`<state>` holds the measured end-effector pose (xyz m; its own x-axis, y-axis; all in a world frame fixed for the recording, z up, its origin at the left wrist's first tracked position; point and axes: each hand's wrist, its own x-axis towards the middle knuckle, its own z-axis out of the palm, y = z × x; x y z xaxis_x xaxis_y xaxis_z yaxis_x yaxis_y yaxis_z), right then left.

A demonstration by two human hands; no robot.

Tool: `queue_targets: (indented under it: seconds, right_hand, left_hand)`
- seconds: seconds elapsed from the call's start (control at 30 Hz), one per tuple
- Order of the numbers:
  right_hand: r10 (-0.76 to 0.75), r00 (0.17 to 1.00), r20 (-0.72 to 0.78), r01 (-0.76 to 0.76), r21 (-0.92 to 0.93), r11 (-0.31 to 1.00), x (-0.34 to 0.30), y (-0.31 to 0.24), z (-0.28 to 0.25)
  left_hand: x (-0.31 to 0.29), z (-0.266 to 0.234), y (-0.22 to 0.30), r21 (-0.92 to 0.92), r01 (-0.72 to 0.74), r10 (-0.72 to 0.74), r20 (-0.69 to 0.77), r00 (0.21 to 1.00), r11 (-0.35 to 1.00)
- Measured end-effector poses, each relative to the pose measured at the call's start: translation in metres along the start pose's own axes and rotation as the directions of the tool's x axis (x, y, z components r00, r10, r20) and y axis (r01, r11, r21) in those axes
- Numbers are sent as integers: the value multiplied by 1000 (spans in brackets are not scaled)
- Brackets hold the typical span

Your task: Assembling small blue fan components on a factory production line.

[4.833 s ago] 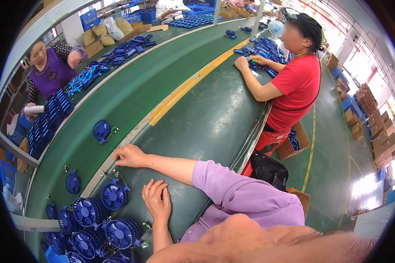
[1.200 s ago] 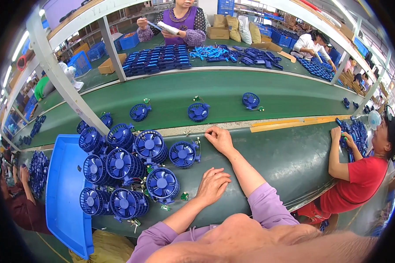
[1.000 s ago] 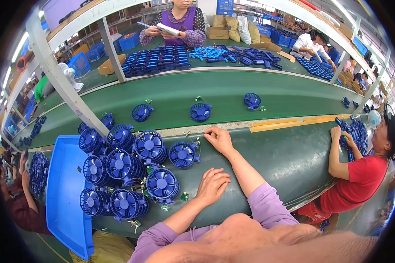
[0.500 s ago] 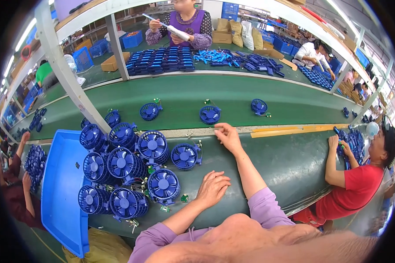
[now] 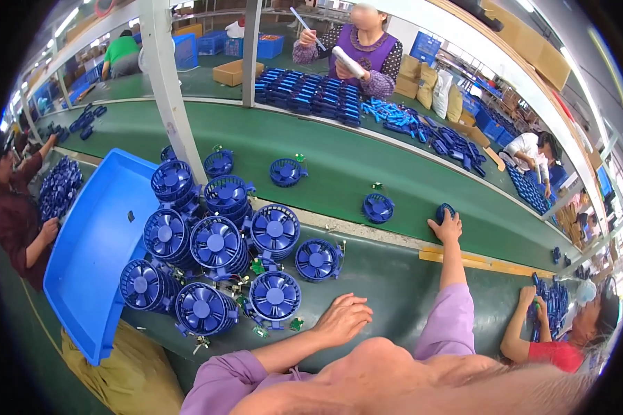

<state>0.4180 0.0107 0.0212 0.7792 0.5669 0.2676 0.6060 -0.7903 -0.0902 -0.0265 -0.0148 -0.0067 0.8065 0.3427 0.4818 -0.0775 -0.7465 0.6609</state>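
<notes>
My right hand (image 5: 448, 228) reaches onto the green belt with its fingers around the near side of a small blue fan (image 5: 445, 209), which they partly hide. My left hand (image 5: 344, 319) rests low over the dark green worktop, fingers loosely stretched and nothing in them. To its left a single blue fan head (image 5: 317, 260) lies apart from several stacks of caged blue fans (image 5: 216, 241). Small green circuit boards (image 5: 297, 324) hang on wires by these stacks. Two more fans, a nearer one (image 5: 378, 207) and a farther one (image 5: 286, 172), lie on the belt with boards beside them.
A blue tray (image 5: 83, 290) stands left of the stacks. A white post (image 5: 169, 90) rises behind them. Yellow strips (image 5: 484, 261) line the belt's near edge. Co-workers sit at left and right; another stands across the belt (image 5: 242, 128), behind rows of blue parts (image 5: 304, 95).
My right hand has moved right and forward from the worktop's edge to a fan on the belt. The view has turned, and my left hand stays low over the worktop.
</notes>
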Motion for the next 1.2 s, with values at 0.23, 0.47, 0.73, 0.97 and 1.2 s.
queue_targets:
  seconds: [0.23, 0.47, 0.73, 0.97, 1.2]
  right_hand:
    - [-20, 996, -87, 24, 44, 999, -2, -23, -6]
    - [-481, 784, -392, 609, 340, 716, -41, -107, -35]
    - [-421, 900, -110, 427, 404, 809, -90, -162, -28]
    - [-488, 845, -219, 527, 497, 690, -73, -201, -35]
    - [-581, 742, -334, 655, 543, 525, -78, -304, -51]
  left_hand:
    - [0, -9, -1, 10, 32, -32, -6, 999, 999]
    - [6, -4, 0, 35, 5, -5, 6, 1000, 999]
    - [-2, 1, -2, 13, -5, 6, -50, 999, 1000]
    - [1, 2, -3, -8, 4, -5, -67, 998, 1000]
    - [2, 4, -2, -12, 23, -23, -59, 998, 1000]
